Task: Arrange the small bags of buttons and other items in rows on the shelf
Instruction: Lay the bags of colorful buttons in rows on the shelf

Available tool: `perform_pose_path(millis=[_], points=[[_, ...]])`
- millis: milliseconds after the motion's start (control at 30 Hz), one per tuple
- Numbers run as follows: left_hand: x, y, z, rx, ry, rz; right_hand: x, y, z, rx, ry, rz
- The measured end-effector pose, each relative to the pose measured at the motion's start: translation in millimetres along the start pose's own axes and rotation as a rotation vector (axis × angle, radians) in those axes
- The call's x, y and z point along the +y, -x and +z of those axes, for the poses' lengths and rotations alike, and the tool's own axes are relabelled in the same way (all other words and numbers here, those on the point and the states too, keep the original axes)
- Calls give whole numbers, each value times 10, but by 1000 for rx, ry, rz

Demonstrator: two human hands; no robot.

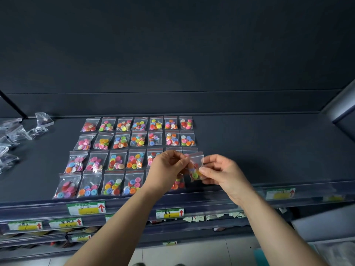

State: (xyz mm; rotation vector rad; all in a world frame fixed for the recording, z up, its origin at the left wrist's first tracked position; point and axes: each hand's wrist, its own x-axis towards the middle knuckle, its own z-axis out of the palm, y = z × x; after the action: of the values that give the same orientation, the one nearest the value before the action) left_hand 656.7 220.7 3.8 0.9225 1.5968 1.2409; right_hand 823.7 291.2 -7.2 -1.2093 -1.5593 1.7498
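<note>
Several small clear zip bags of coloured buttons (123,154) lie in neat rows on the dark shelf (259,150). Above the right end of the front rows, both hands hold one more button bag (195,167) upright in the air. My left hand (166,169) pinches the bag's left edge near the top. My right hand (221,172) pinches its right side with thumb and fingers. My hands hide part of the two front rows.
A loose heap of clear bags (17,137) lies at the shelf's far left. A clear lip with green and yellow price labels (86,207) runs along the shelf front. Lower shelves with more labels sit below. The shelf's right side is bare dark surface.
</note>
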Motion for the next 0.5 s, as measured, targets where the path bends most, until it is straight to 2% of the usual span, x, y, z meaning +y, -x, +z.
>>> perform_pose_path(millis=[167, 300, 433, 500], points=[[-56, -61, 10, 40, -225, 90, 55, -61, -19, 43, 304, -86], [-172, -86, -97, 78, -537, 142, 163, -89, -10, 106, 393, -61], [-293, -34, -204, 35, -855, 193, 218, -115, 14, 114, 562, -80], [-302, 7, -224, 13, -930, 218, 221, -119, 19, 109, 629, -105]])
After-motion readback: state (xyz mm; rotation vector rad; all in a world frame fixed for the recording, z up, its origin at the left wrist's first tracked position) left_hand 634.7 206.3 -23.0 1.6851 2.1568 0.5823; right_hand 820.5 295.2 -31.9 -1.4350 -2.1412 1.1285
